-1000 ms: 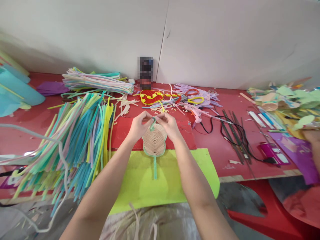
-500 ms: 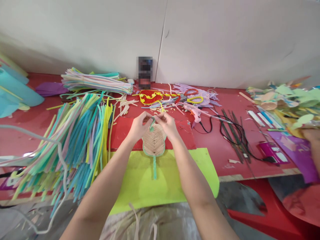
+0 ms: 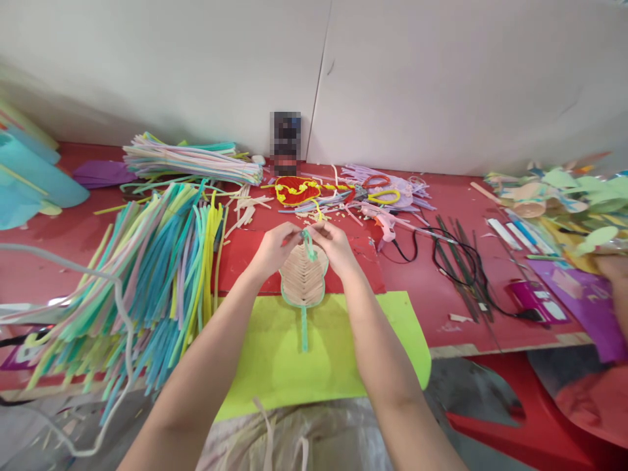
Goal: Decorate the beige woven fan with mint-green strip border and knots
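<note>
My left hand (image 3: 278, 247) and my right hand (image 3: 333, 244) meet fingertip to fingertip, each pinching a short green pipe cleaner (image 3: 309, 246) that is bent into a loop. Just below them lies a beige fan-shaped piece (image 3: 303, 278), ribbed in a herringbone pattern and edged in pale green. Its twisted green handle (image 3: 304, 330) points toward me. The fan's upper edge is partly hidden behind my fingers. It rests across a red board (image 3: 245, 261) and a lime-green sheet (image 3: 275, 366).
Bundled pipe cleaners (image 3: 167, 261) heap up on the left. Behind my hands lie a red-and-yellow piece (image 3: 297, 190), pliers (image 3: 375, 193) and a pink glue gun (image 3: 385, 226). Dark thin sticks (image 3: 458, 268) and a black cable are to the right, near a purple box (image 3: 540, 301).
The green pipe cleaner between my fingertips has turned and its loop now hangs more to the right. My hands stay close together in nearly the same place.
</note>
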A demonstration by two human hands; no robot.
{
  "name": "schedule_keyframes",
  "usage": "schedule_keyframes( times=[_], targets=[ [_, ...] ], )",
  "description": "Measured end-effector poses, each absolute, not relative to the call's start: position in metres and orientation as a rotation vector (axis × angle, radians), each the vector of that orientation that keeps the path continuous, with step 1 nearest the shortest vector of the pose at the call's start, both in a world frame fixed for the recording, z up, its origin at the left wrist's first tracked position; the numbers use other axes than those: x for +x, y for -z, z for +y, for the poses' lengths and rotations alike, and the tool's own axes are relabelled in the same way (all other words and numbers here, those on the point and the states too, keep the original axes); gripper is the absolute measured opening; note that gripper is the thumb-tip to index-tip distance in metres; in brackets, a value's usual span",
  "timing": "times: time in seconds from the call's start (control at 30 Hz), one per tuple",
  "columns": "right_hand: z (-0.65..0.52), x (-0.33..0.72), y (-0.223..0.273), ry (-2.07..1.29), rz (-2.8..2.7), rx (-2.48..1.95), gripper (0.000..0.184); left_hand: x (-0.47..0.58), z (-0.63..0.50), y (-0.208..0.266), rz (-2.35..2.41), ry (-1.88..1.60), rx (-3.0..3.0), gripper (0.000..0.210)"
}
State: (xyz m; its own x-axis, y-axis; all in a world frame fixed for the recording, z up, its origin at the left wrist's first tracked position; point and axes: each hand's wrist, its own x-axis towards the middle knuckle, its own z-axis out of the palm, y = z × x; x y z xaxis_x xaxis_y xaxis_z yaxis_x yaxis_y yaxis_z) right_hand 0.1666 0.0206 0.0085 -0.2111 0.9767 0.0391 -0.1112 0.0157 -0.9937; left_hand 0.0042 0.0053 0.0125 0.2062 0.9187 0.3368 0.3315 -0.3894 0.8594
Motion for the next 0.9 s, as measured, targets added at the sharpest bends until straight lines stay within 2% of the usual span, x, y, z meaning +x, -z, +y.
schedule_keyframes(
  times=[0.37,0.67,0.9],
  targets=[
    [0.019,0.165,-0.007,-1.626,-1.110,-0.857,0.023,0.010,0.003,-0.011,1.157,-1.296,1.794,0.015],
    [0.019,0.163,-0.008,-1.586,-1.100,-0.910,0.028,0.012,0.004,-0.007,1.201,-1.313,1.749,0.014],
    [0.022,0.164,-0.005,-1.407,-1.227,-0.967,0.027,0.017,0.003,-0.005,1.329,-1.324,1.754,0.014]
  ],
)
